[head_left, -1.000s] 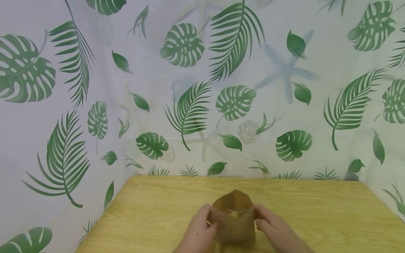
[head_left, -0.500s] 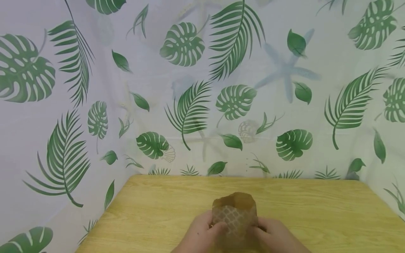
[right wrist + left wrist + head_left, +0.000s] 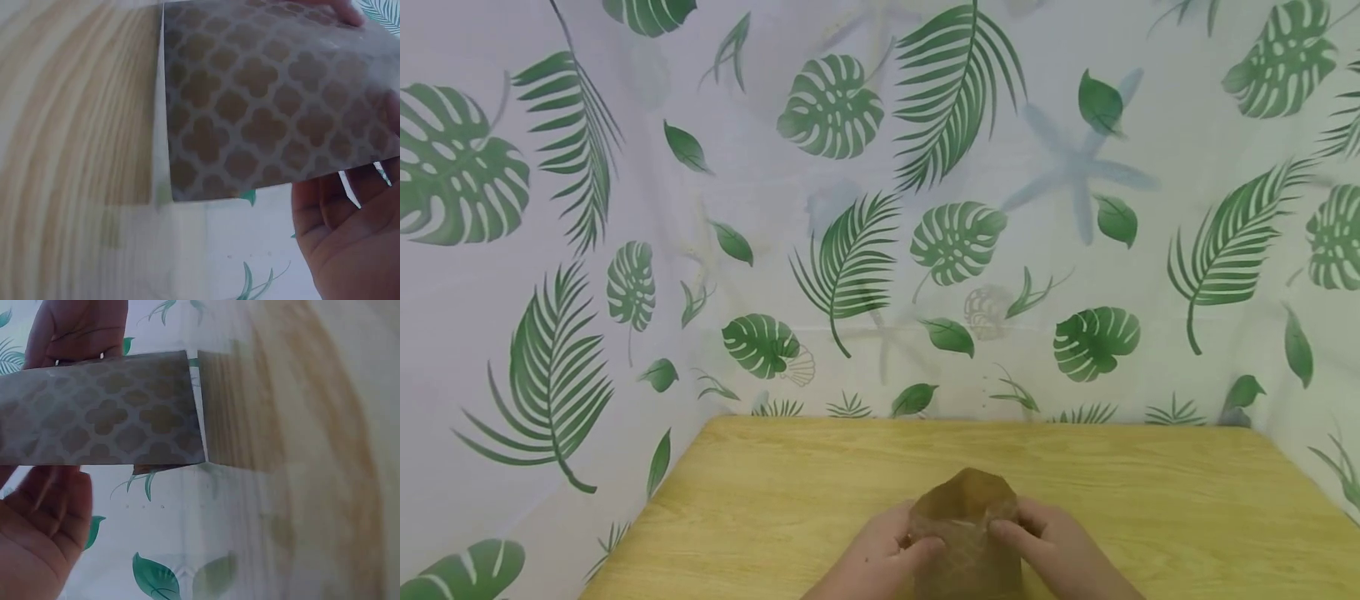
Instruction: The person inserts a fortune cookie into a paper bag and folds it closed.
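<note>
A brown paper bag with a pale lattice pattern stands upright between my hands, its mouth spread at the top and its brown inside showing. My left hand grips the left side, thumb across the front. On the right side my right hand pinches the bag just under the rim, thumb in front. The left wrist view has the bag sideways, my left hand below it. In the right wrist view the bag's patterned face fills the upper part, above my right hand. The fingers behind the bag are partly hidden.
A wood-grain table lies under the hands, its far edge against a white curtain printed with green leaves. The curtain also runs along the left and right sides.
The bag has come slightly lower and to the right in the head view. My right thumb has moved from the bag's side onto its front, near the rim.
</note>
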Tool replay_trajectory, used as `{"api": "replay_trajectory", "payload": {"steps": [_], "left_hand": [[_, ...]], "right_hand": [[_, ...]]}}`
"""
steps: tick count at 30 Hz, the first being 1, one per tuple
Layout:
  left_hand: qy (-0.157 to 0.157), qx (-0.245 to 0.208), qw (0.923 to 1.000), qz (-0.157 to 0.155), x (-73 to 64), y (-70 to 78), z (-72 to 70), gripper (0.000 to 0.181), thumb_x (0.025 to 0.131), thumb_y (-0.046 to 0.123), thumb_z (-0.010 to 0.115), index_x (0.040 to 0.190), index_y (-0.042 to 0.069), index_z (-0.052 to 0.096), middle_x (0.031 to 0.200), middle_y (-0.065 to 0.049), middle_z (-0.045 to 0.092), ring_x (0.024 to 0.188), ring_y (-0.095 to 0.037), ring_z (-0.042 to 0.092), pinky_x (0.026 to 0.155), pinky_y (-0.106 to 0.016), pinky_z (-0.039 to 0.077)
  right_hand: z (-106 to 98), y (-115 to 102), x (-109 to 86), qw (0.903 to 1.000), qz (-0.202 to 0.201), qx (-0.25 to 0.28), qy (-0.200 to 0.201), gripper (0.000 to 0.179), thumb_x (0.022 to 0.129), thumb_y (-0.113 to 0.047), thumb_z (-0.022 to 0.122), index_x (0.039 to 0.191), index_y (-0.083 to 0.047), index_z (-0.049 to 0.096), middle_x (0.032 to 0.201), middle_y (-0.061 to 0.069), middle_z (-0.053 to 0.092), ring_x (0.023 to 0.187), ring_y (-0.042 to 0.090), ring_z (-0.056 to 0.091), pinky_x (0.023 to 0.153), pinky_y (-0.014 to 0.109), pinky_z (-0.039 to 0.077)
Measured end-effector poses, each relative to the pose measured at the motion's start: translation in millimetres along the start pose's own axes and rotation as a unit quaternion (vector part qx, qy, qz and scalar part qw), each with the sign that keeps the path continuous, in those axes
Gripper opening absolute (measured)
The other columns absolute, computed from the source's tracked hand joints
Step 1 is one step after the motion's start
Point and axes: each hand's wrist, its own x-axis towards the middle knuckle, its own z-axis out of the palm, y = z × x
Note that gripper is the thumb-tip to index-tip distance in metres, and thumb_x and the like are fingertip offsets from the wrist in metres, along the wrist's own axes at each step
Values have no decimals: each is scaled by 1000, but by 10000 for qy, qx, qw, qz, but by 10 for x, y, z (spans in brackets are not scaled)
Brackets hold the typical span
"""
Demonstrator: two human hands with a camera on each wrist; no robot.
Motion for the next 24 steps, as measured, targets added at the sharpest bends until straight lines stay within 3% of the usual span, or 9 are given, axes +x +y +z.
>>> {"api": "replay_trajectory", "payload": {"steps": [4, 7, 11, 17, 24], "left_hand": [[83, 45, 9986, 528, -22, 23, -9, 30, 108, 38, 47, 124, 22, 67, 116, 8, 69, 110, -11, 62, 96, -30, 49], [203, 291, 9974, 630, -28, 46, -22, 37, 110, 37, 40, 126, 19, 68, 116, 10, 69, 112, -9, 62, 99, -30, 48], [157, 93, 9990, 416, -33, 57, -35, 40, 110, 37, 38, 119, 17, 72, 111, 10, 72, 110, -9, 64, 100, -29, 47], [83, -454, 9986, 254, -43, 33, -42, 42, 109, 39, 41, 108, 14, 74, 100, 4, 75, 100, -14, 69, 94, -28, 50], [24, -663, 9976, 190, -53, 60, -22, 41, 108, 41, 47, 96, 12, 73, 95, 1, 75, 95, -16, 69, 91, -30, 51]], "right_hand": [[-17, -51, -8, 10000, -51, -14, 57, 32, 107, -35, 52, 101, -9, 70, 105, 3, 69, 97, 13, 62, 81, 29, 52], [-32, -56, -18, 9997, -109, 212, -24, 35, 109, -33, 49, 102, -6, 70, 107, 6, 70, 98, 14, 65, 81, 31, 54], [-30, -29, -31, 9984, -175, 519, -108, 37, 110, -29, 47, 102, -1, 70, 101, 9, 70, 91, 15, 66, 77, 34, 56], [5, -34, -31, 9991, -58, 391, -140, 31, 108, -30, 51, 98, -4, 66, 95, 6, 67, 87, 15, 62, 76, 34, 55], [13, -89, -38, 9991, 30, 365, -192, 38, 109, -33, 48, 93, -3, 65, 90, 6, 65, 84, 15, 61, 76, 30, 51]]}}
